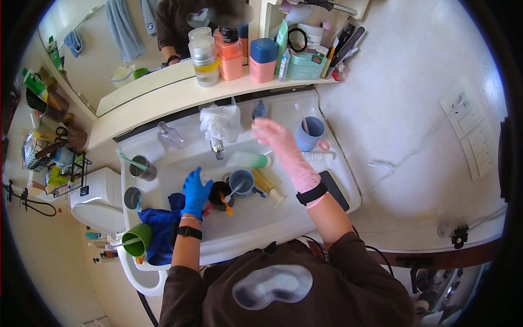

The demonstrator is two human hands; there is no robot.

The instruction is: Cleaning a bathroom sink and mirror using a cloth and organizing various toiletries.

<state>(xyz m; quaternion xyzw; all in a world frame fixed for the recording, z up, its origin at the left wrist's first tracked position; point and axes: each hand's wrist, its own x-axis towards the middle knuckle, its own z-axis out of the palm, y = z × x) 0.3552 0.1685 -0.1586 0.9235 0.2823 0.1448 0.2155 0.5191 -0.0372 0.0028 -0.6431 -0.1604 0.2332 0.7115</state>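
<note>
Pointing upward at the center-left of the head view, the blue-gloved left hand (196,192) has spread fingers beside the black cup (216,191), which is in the washbasin (256,212) next to the blue mug (245,178). At upper center, the pink-gloved right hand (275,137) is near the plastic-covered faucet (220,121); I cannot tell if its blurred fingers pinch anything.

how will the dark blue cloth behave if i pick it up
The dark blue cloth will probably hang floppy, since it lies in loose folds on the edge of the white sink. Being crumpled fabric, it seems unlikely to break. Pulled sideways, it might tip the green cup close beside it.
</note>
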